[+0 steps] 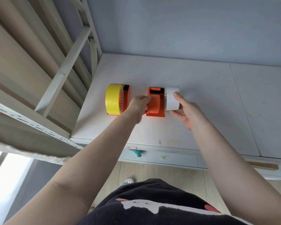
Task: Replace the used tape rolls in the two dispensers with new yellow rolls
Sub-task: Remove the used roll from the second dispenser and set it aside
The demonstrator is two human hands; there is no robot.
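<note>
Your left hand (139,105) sits at the centre of the frame, its fingers curled onto the left edge of the orange dispenser (155,103), gripping it where it rests on the pale counter (209,98). Just right of that, your right hand (184,109) holds the white roll (172,98), with the fingertips on its upper face and the thumb under its lower edge; the roll stands on edge and touches the dispenser's right side. You can see the orange hub of this dispenser bare, with no tape around it. To the left of centre, a second orange dispenser (126,93) stands on the counter with a yellow roll (113,99) mounted on it, the roll upright and covering most of the dispenser's left side. The two dispensers stand near each other, apart, with your left hand between them. At the left of the frame a pale metal shelving frame (63,70) rises beside the counter. Along the counter's front edge, lower centre, there is a small label with a red border (131,147) and a teal object (137,153) just beneath it. At the bottom of the frame your dark printed garment (152,207) fills the view, above wooden flooring (169,174).
</note>
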